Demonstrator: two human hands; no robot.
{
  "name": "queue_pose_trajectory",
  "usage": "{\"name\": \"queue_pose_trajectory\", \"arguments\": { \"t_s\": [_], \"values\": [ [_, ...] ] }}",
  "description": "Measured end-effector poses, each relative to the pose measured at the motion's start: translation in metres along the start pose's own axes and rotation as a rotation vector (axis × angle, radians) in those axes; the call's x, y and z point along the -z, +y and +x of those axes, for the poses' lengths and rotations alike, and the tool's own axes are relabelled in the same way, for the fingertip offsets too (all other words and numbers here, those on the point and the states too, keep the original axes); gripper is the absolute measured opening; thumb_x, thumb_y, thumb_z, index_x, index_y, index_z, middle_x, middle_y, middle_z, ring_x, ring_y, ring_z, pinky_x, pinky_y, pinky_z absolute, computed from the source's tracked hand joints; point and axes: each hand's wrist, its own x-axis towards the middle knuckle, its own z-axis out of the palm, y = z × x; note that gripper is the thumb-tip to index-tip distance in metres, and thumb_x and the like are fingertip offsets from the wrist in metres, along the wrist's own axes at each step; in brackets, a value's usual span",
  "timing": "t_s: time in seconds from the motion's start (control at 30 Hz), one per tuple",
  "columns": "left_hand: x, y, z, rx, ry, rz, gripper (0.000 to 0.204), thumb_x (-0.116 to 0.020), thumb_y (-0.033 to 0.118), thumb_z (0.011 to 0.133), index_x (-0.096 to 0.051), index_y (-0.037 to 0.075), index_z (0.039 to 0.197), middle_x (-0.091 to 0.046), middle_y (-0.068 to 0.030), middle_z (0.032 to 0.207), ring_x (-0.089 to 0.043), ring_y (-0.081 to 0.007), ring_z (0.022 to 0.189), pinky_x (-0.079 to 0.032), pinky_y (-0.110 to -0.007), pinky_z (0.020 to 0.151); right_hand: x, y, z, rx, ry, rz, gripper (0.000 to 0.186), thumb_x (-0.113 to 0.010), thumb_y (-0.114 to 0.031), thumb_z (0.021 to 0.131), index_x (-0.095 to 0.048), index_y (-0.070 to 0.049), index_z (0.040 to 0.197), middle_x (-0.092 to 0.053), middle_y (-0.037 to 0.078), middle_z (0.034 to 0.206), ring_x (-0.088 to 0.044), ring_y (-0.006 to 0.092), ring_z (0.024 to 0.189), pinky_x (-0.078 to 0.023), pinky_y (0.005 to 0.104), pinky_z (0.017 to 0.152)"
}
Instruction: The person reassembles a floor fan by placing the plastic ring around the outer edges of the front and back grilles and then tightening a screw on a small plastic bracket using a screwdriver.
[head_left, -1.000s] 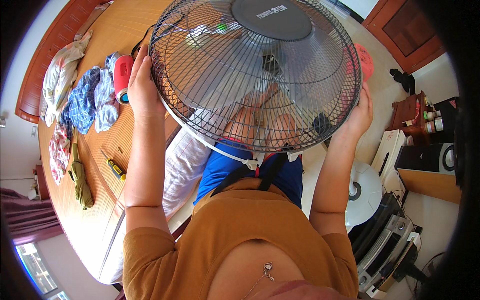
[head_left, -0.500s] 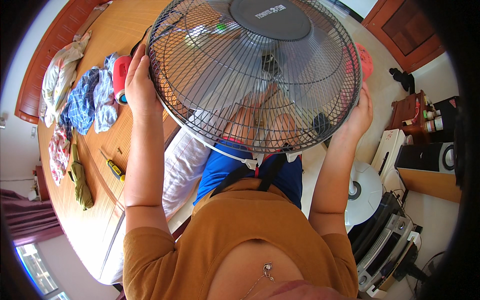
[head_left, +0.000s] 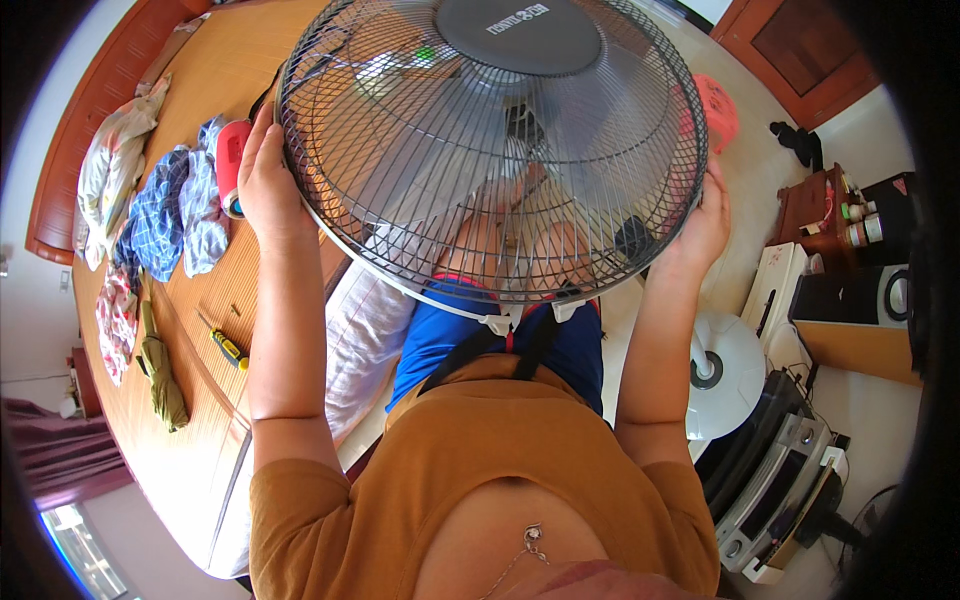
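A round black wire fan grille (head_left: 420,235) is held up in front of me over my lap, with a dark grey cap (head_left: 515,45) at its middle. A white rim with clips (head_left: 497,323) runs along its near edge. My left hand (head_left: 268,190) grips the left side of the grille, palm against the rim and fingers pointing up. On the opposite side, my right hand (head_left: 703,225) closes around the edge, its fingers partly hidden behind the wires. My legs, in blue shorts (head_left: 440,330), show through and below the wires.
To the left is a bed mat (head_left: 215,290) with a red cylindrical speaker (head_left: 231,160), rumpled clothes (head_left: 155,215), a folded umbrella (head_left: 160,380) and a yellow-black screwdriver (head_left: 228,348). On the right stand a white round fan base (head_left: 735,375), a black speaker box (head_left: 850,297) and a silver player (head_left: 775,490).
The grille has shifted slightly left in view, and both hands have moved with it, keeping their hold. The room around has shifted slightly too.
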Motion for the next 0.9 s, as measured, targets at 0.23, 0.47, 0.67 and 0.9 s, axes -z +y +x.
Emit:
{"name": "queue_pose_trajectory", "arguments": {
  "t_s": [0.23, 0.47, 0.67, 0.9],
  "values": [
    [-0.002, 0.001, -0.001, -0.013, -0.018, 0.008, 0.035, -0.037, 0.004, 0.089, -0.044, -0.010, 0.120, -0.056, -0.0178, 0.110, -0.058, -0.0219, 0.097, -0.047, -0.030, 0.085, -0.006, -0.002, -0.011, -0.028, 0.026, 0.053, 0.022, -0.047, -0.003, 0.085, -0.052, 0.005, 0.105, -0.060, 0.015, 0.091, -0.061, 0.0192, 0.080, -0.052, 0.0290, 0.070],
    [0.003, -0.004, 0.002, 0.027, -0.069, 0.063, 0.037, -0.035, 0.011, 0.089, -0.050, -0.005, 0.119, -0.054, -0.0106, 0.114, -0.054, -0.0173, 0.101, -0.042, -0.027, 0.087, -0.004, -0.004, -0.015, -0.069, -0.002, 0.120, 0.023, -0.045, -0.003, 0.085, -0.049, 0.005, 0.107, -0.059, 0.016, 0.095, -0.061, 0.0209, 0.082, -0.052, 0.0315, 0.072],
    [0.005, -0.009, 0.007, 0.059, -0.028, -0.030, 0.036, -0.035, 0.012, 0.090, -0.048, -0.005, 0.120, -0.058, -0.0110, 0.108, -0.056, -0.0181, 0.098, -0.043, -0.027, 0.086, -0.005, -0.004, -0.016, -0.068, -0.019, 0.126, 0.023, -0.045, -0.003, 0.085, -0.048, 0.003, 0.107, -0.059, 0.015, 0.095, -0.061, 0.0210, 0.082, -0.052, 0.0314, 0.073],
    [0.005, -0.007, 0.004, 0.068, -0.110, -0.126, 0.034, -0.038, 0.013, 0.090, -0.050, -0.004, 0.117, -0.059, -0.0111, 0.107, -0.057, -0.0185, 0.097, -0.045, -0.028, 0.084, -0.007, -0.006, -0.022, -0.066, -0.012, 0.115, 0.017, -0.046, -0.004, 0.085, -0.050, 0.001, 0.101, -0.059, 0.014, 0.092, -0.061, 0.0204, 0.081, -0.052, 0.0310, 0.071]
  ]
}}
